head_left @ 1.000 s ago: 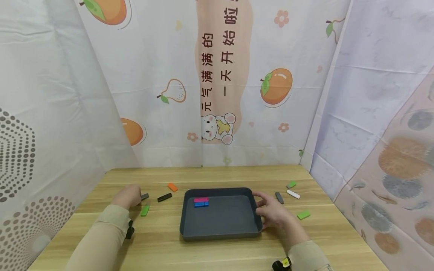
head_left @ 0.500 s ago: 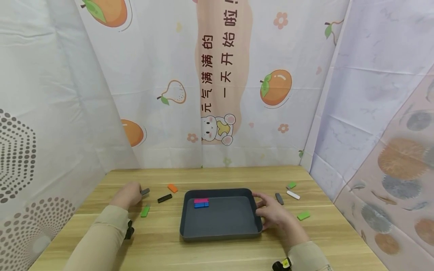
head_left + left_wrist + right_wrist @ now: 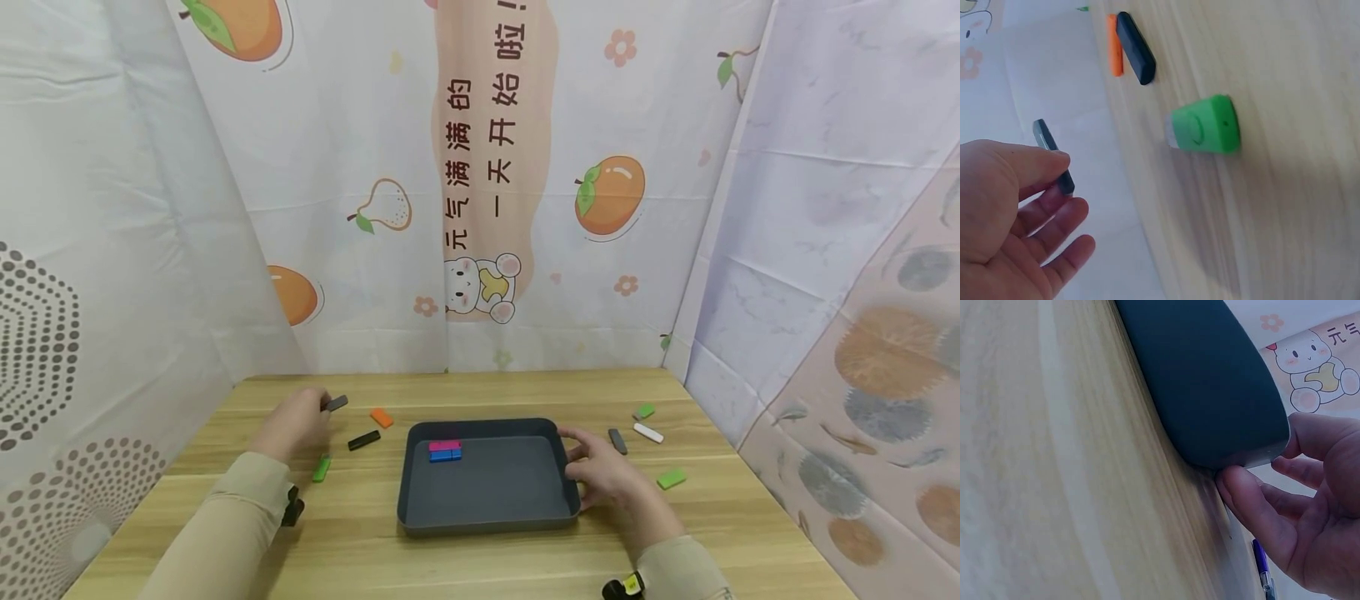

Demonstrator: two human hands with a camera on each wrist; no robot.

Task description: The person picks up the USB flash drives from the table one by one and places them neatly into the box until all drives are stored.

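Over the far left of the table, my left hand (image 3: 298, 423) pinches a dark grey USB stick (image 3: 337, 403) between thumb and index finger. In the left wrist view the grey stick (image 3: 1055, 156) slants, while the other fingers hang loosely bent. A green USB stick (image 3: 1207, 125) lies on the table near that hand. My right hand (image 3: 603, 468) rests its fingertips against the outer right wall of a dark grey tray (image 3: 487, 527). Inside the tray, a pink stick (image 3: 446, 445) and a blue stick (image 3: 446, 456) lie side by side in the far left part.
A black stick (image 3: 364, 440) and an orange stick (image 3: 381, 417) lie left of the tray. To its right are a grey stick (image 3: 617, 440), a white stick (image 3: 648, 432) and two green ones (image 3: 671, 477). Printed curtains (image 3: 360, 275) stand behind and beside the table.
My left hand has lifted the grey USB stick from the table and moved away and slightly right with it. The right hand and tray stay where they were.
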